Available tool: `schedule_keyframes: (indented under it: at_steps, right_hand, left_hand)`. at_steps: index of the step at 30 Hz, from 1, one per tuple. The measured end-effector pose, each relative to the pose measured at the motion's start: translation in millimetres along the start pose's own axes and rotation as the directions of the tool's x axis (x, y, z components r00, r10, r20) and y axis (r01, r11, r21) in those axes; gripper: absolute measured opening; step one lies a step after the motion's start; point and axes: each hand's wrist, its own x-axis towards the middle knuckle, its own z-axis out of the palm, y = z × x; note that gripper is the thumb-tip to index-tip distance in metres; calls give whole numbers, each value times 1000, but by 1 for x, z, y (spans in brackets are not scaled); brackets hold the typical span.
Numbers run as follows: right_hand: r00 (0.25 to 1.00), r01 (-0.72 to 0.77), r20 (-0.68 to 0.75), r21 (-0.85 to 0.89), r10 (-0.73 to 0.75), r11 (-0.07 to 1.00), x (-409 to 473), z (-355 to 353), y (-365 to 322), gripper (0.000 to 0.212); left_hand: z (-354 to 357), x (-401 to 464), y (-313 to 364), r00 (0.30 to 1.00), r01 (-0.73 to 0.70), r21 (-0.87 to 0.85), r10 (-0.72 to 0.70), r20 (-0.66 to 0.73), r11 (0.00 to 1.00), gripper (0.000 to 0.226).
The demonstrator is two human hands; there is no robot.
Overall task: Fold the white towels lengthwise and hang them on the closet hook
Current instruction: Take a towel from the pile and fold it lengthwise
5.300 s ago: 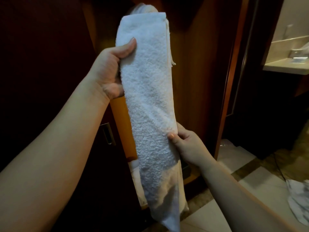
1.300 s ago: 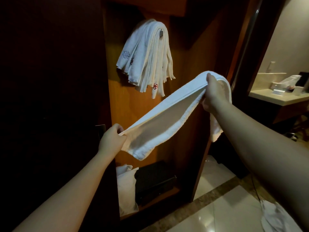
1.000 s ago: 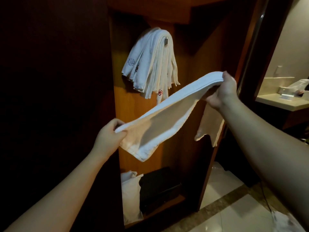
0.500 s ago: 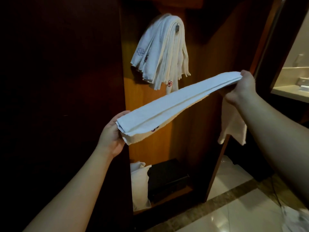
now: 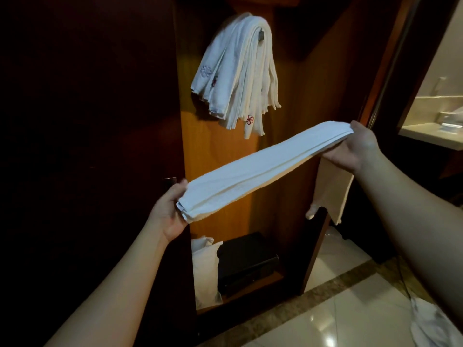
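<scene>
Head view shows you holding a long white terry towel (image 5: 263, 169), folded lengthwise into a narrow band, stretched across the middle of the frame. It slopes from lower left up to upper right. Your left hand (image 5: 167, 211) grips the lower end, left of centre, with the thumb on top and the fingers curled under the layered edge. Your right hand (image 5: 355, 149) pinches the upper end at the right, thumb over the top and palm below; from that hand a loose tail of the same towel hangs straight down.

Behind the band, in the upper centre of the frame, a thick bundle of folded white towels (image 5: 238, 73) hangs over a small dark metal hook (image 5: 261, 35) on the orange wooden back panel of the closet (image 5: 200, 146). Some of those hanging towels carry small red flower embroidery near their lower ends. The towel in your hands is well below the hook and touches none of them.

At the bottom of the closet, lower centre, a black box-shaped safe (image 5: 246, 261) sits on the shelf with a white cloth bag (image 5: 205, 269) just beside it on the left. At the lower right of the frame, a crumpled white cloth (image 5: 433, 324) lies on the glossy pale tiled floor (image 5: 338, 316).
</scene>
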Motion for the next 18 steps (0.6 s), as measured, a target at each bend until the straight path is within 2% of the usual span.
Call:
schedule_keyframes:
  at_steps: [1, 2, 6, 9, 14, 16, 17, 18]
  right_hand:
    - [1000, -1, 16, 47, 0, 999, -2, 2, 1, 60]
    - [1000, 2, 23, 86, -4, 996, -3, 5, 1, 60]
    - [999, 17, 40, 154, -23, 988, -8, 23, 4, 58]
    - [996, 20, 79, 161, -33, 987, -17, 44, 8, 54]
    - [988, 112, 103, 40, -116, 993, -27, 77, 12, 52]
    - [983, 144, 116, -29, -140, 989, -30, 87, 12, 53]
    - [982, 154, 122, -71, -145, 985, -31, 91, 12, 54]
    - [980, 168, 124, -119, -153, 979, -31, 95, 12, 54]
  left_hand:
    - [-1, 0, -5, 1000, 4, 55, -3, -20, 998, 13]
    - [-3, 1, -11, 999, 18, 104, -15, -30, 994, 12]
    - [-7, 9, -44, 972, 215, 155, -196, -129, 964, 34]
    - [6, 15, -68, 940, 311, 231, -262, -218, 922, 45]
    - [42, 22, -94, 888, 436, 347, -333, -318, 831, 27]
    - [56, 24, -96, 899, 421, 461, -290, -329, 781, 38]
    - [62, 24, -95, 912, 380, 513, -219, -347, 770, 46]
    - [68, 21, -90, 930, 297, 541, -109, -352, 787, 44]
